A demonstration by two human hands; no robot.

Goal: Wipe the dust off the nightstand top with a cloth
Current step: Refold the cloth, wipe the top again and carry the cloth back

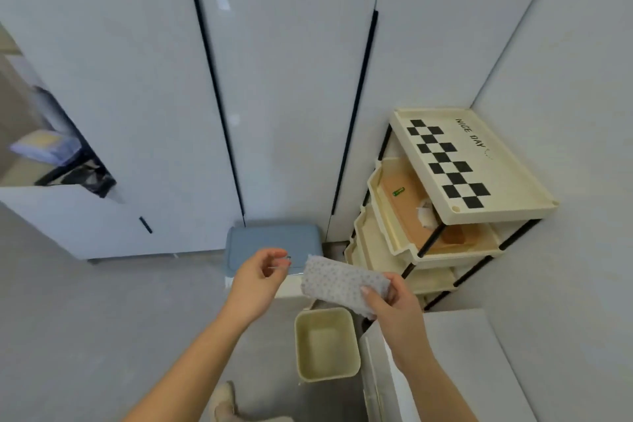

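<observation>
My right hand (394, 305) grips a folded grey speckled cloth (339, 281) by its right end and holds it in the air, with its left end free. Just left of the cloth, my left hand (260, 277) hovers with fingers curled and apart, holding nothing. A white flat surface (455, 363) at the bottom right, under my right forearm, may be the nightstand top. I cannot tell for sure.
A cream shelf rack with a checkered top tray (479, 164) stands in the right corner. A cream bin (325, 343) sits on the floor below my hands. Behind it is a blue-lidded bin (270, 243). White wardrobe doors (284, 96) fill the back.
</observation>
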